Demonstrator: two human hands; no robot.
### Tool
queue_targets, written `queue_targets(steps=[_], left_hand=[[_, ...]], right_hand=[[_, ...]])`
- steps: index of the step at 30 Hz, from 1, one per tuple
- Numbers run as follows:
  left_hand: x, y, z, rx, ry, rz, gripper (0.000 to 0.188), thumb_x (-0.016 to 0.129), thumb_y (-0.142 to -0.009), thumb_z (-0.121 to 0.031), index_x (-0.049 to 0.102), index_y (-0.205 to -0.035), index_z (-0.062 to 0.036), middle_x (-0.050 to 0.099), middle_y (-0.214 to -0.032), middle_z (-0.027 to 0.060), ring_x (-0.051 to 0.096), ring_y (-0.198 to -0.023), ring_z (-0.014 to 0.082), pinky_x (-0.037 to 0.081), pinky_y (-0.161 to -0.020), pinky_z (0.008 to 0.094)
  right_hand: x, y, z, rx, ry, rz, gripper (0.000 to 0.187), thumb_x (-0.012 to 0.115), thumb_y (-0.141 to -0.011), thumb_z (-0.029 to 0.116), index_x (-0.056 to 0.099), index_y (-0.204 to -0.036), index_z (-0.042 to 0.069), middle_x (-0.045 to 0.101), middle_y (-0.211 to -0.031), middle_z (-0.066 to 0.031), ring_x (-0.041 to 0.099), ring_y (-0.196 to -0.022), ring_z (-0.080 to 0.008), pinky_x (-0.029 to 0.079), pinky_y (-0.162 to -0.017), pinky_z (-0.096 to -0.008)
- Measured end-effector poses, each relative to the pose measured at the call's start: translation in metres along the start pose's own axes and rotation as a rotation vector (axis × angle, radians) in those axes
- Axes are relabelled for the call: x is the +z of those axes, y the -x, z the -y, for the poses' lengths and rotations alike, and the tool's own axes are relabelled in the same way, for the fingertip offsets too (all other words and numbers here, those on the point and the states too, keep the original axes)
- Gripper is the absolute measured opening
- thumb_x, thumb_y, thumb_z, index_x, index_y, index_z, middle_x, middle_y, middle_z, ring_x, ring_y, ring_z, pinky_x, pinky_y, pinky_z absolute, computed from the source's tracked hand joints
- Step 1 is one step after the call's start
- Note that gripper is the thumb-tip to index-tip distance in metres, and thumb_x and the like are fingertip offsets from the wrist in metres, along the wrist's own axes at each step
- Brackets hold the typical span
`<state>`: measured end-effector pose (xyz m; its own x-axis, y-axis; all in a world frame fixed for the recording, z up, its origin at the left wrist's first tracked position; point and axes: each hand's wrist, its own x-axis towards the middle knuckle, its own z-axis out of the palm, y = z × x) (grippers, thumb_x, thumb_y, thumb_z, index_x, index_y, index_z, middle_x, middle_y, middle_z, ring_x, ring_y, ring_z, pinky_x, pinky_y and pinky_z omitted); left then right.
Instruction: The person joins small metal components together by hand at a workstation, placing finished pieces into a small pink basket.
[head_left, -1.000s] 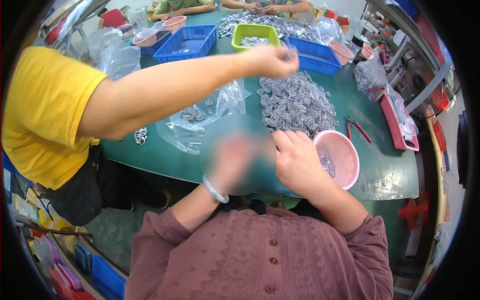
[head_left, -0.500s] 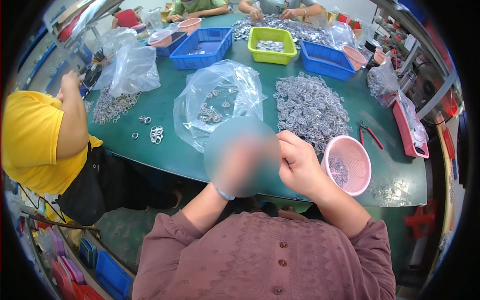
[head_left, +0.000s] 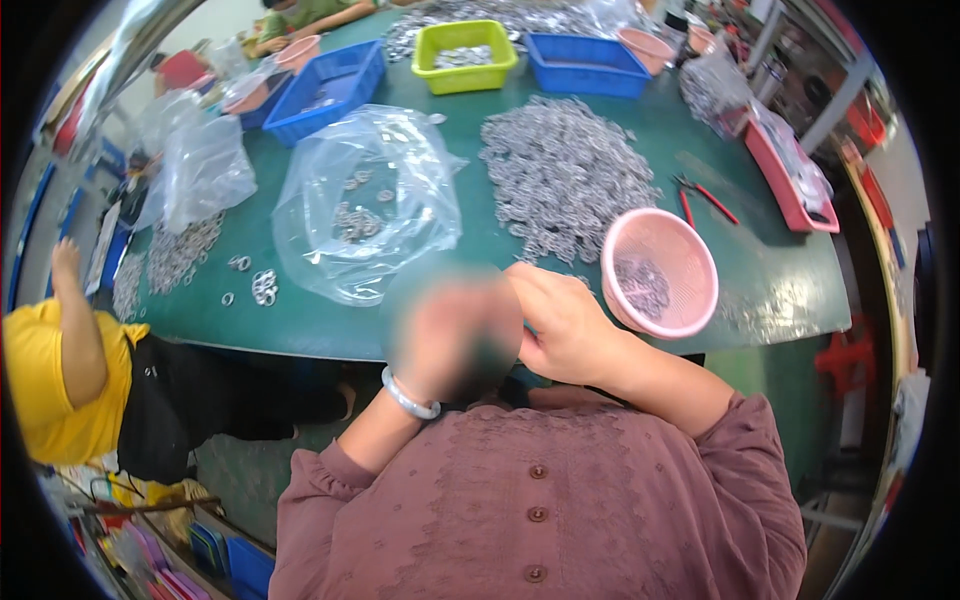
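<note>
My left hand [head_left: 445,335], with a pale bangle [head_left: 408,396] on its wrist, is smeared by a blur, so its fingers are hidden. Close against it, my right hand [head_left: 570,325] has its fingers curled and pressed together; whatever lies between the hands cannot be made out. Both are held over the near table edge. Beyond the right hand spreads a heap of silvery ring-shaped metal pieces [head_left: 565,180]. A pink plastic basket [head_left: 712,270] stands right of that hand, with similar small pieces inside. Ahead of the left hand lies an open clear plastic bag [head_left: 300,215] containing metal pieces [head_left: 357,222].
Red-handled pliers [head_left: 718,204] lie behind the basket. Loose rings [head_left: 264,287] sit left of the bag. Blue trays [head_left: 325,105] and a yellow-green tray [head_left: 465,78] line the far side. A person in yellow [head_left: 40,370] is at the left, another in green [head_left: 310,18] across the table.
The view has shifted, so the table's things appear farther left and higher. My hands stay together. The person in yellow appears lower and farther left; the far person in grey has left the picture.
</note>
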<state>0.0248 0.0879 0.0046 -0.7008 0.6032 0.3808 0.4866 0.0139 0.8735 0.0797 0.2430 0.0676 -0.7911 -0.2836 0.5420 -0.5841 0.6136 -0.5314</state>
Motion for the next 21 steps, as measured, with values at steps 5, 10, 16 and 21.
queue_targets(steps=[5,10,16,21], left_hand=[[0.021,0.008,0.006,-0.058,0.04,0.096,0.019,0.049,-0.086,-0.013,0.056,-0.1,-0.0029,0.057,-0.083,0.006,0.054,-0.073,0.0146,0.043,-0.067,0.0262],[0.027,0.009,0.017,-0.174,0.014,0.043,0.018,0.051,-0.086,-0.012,0.057,-0.099,-0.001,0.055,-0.072,0.0001,0.049,-0.063,0.0047,0.04,-0.058,0.0173],[0.02,0.016,0.035,-0.272,-0.005,-0.114,0.015,0.051,-0.086,-0.01,0.058,-0.095,-0.001,0.054,-0.07,-0.0003,0.047,-0.06,0.0044,0.04,-0.056,0.0164],[-0.002,0.023,0.039,-0.304,-0.197,-0.256,0.015,0.05,-0.086,-0.01,0.058,-0.094,-0.0008,0.053,-0.069,-0.0002,0.046,-0.059,0.0039,0.039,-0.055,0.0163]], right_hand=[[-0.051,0.046,-0.017,0.119,0.032,-0.211,0.017,0.053,-0.071,-0.008,0.057,-0.086,-0.001,0.057,-0.078,-0.0094,0.056,-0.066,-0.0175,0.044,-0.059,-0.0263],[-0.101,0.079,-0.034,0.361,0.303,-0.153,0.028,0.065,-0.07,0.01,0.056,-0.096,0.004,0.055,-0.09,-0.0104,0.055,-0.079,-0.0262,0.044,-0.071,-0.0349],[-0.099,0.112,-0.041,0.241,0.551,0.356,0.029,0.063,-0.065,0.013,0.056,-0.092,0.007,0.054,-0.074,-0.0054,0.052,-0.072,-0.0227,0.038,-0.071,-0.035],[-0.125,0.123,-0.049,0.278,0.639,0.027,0.021,0.056,-0.059,-0.001,0.055,-0.079,0.004,0.051,-0.067,-0.0073,0.049,-0.068,-0.0255,0.037,-0.068,-0.0357]])
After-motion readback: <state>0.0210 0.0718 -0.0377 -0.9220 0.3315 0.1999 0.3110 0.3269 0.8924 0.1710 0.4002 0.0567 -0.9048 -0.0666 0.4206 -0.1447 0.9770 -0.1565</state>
